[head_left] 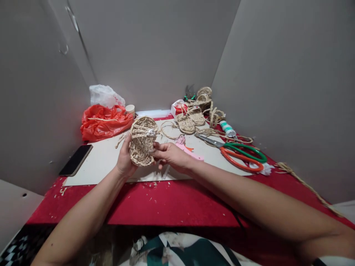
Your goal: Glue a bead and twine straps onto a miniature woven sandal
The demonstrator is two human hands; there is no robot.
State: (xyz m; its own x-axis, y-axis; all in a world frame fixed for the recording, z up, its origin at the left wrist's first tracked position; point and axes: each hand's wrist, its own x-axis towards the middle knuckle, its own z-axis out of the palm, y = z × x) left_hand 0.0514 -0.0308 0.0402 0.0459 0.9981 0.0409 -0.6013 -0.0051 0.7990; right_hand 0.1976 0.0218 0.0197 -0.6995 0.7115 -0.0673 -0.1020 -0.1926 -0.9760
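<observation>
A small woven straw slipper (142, 151) with a cluster of pearly beads on its strap is held up above the white board (91, 162). My left hand (126, 159) grips its left edge, the thumb on the front and the fingers hidden behind. From the right, my right hand (169, 155) pinches the slipper's lower right edge between thumb and fingers. A loose straw end sticks out at the slipper's left. Behind it to the right lie more woven slippers (185, 123) and a loop of straw cord.
Scissors (222, 144) with green and orange handles lie right of my hands. A pink glue gun (191, 152) is partly behind my right hand. Further left are a phone (76, 160) and a red plastic bag (105, 123). Grey walls enclose the red-covered table (155, 203).
</observation>
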